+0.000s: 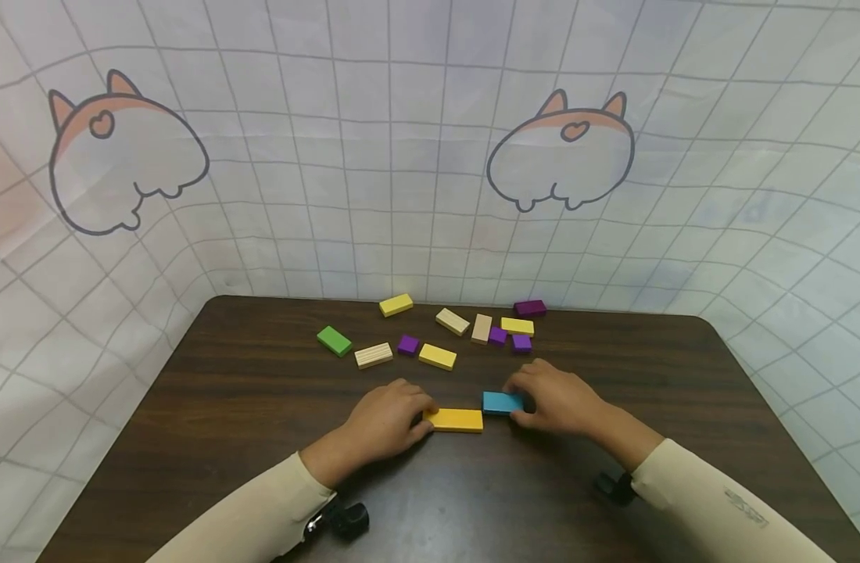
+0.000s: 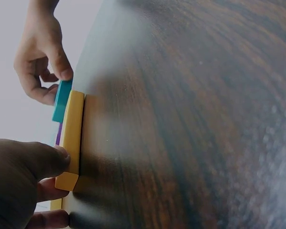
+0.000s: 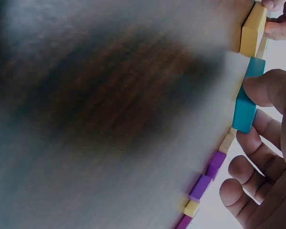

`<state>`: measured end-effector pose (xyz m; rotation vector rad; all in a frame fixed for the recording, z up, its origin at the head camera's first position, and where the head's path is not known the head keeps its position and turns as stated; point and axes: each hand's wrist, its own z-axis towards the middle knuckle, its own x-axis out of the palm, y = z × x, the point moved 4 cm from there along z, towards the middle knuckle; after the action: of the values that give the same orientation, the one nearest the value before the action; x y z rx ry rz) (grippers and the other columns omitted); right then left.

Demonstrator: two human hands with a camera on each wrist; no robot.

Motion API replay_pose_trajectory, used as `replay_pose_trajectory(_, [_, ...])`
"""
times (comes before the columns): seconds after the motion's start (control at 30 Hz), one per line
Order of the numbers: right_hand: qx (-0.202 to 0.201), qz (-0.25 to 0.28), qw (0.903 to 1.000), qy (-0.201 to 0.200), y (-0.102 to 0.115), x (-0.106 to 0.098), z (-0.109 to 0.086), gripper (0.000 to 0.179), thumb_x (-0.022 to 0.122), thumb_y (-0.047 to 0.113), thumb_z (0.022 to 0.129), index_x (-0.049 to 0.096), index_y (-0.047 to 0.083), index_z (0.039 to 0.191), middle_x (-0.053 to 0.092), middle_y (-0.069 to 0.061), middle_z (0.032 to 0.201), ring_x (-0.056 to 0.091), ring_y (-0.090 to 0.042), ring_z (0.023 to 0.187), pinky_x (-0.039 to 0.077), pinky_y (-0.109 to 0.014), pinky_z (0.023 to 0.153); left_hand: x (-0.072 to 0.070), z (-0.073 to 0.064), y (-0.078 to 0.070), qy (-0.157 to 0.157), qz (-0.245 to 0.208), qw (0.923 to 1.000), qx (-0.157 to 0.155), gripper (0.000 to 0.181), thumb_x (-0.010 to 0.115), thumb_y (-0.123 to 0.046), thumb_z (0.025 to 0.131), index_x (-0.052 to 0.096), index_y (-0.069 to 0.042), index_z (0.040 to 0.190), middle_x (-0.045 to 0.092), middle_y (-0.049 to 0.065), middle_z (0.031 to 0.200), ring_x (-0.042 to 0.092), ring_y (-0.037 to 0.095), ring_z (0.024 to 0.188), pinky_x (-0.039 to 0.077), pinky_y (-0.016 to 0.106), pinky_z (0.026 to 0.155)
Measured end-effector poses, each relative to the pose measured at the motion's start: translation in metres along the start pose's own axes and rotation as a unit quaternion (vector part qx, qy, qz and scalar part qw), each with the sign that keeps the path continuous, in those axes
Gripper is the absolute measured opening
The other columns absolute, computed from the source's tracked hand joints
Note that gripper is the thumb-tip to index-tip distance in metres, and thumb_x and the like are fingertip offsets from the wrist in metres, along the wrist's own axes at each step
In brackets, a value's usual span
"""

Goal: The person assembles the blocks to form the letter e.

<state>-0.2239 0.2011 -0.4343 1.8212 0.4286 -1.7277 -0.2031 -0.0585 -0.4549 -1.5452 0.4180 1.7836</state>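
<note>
A yellow-orange block point(image 1: 458, 421) lies flat on the dark wooden table, and my left hand point(image 1: 393, 418) pinches its left end between thumb and fingers. Just right of it and slightly farther back is a blue block point(image 1: 502, 403). My right hand point(image 1: 558, 397) grips the blue block's right end, thumb on the near side. In the left wrist view the thumb presses on the yellow-orange block point(image 2: 72, 138). The right wrist view shows the thumb on the blue block point(image 3: 245, 112), with the other fingers curled at its far side.
Behind the hands several blocks lie scattered: a green one point(image 1: 335, 341), a ridged cream one point(image 1: 374, 356), a yellow one point(image 1: 438, 357), a small purple one point(image 1: 408, 345) and a dark purple one point(image 1: 530, 308). A white grid-patterned cloth point(image 1: 416, 195) hangs behind the table point(image 1: 212, 407).
</note>
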Motion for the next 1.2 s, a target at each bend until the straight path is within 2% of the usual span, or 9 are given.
replay_pose_trajectory(0.2, [0.005,0.008,0.9998,0.016,0.000,0.002,-0.008,0.033,0.080,0.031,0.088,0.072,0.014,0.114,0.064,0.004,0.105,0.052,-0.013,0.091,0.051,-0.028,0.067,0.001,-0.001,0.000,0.003,-0.002,1.0000,-0.003,0.019,0.076,-0.029,0.094,0.077,-0.016,0.108,0.072,-0.004,0.105,0.064,0.018,0.095,0.055,0.036,0.080])
replay_pose_trajectory(0.4, [-0.008,0.021,0.9996,0.018,0.003,0.005,-0.012,0.031,0.080,0.031,0.088,0.073,0.015,0.113,0.064,0.005,0.104,0.052,-0.013,0.091,0.052,-0.029,0.068,0.000,-0.001,-0.001,0.000,-0.001,1.0000,-0.002,0.019,0.076,-0.029,0.094,0.077,-0.016,0.108,0.072,-0.004,0.105,0.065,0.018,0.095,0.055,0.036,0.080])
replay_pose_trajectory(1.2, [-0.012,0.017,0.9995,0.022,0.008,0.011,-0.013,0.033,0.080,0.031,0.088,0.072,0.014,0.115,0.065,0.004,0.106,0.053,-0.013,0.095,0.053,-0.032,0.071,-0.002,0.000,-0.004,0.005,0.009,0.9999,-0.005,0.020,0.076,-0.029,0.093,0.077,-0.016,0.108,0.072,-0.004,0.104,0.065,0.019,0.096,0.055,0.037,0.080])
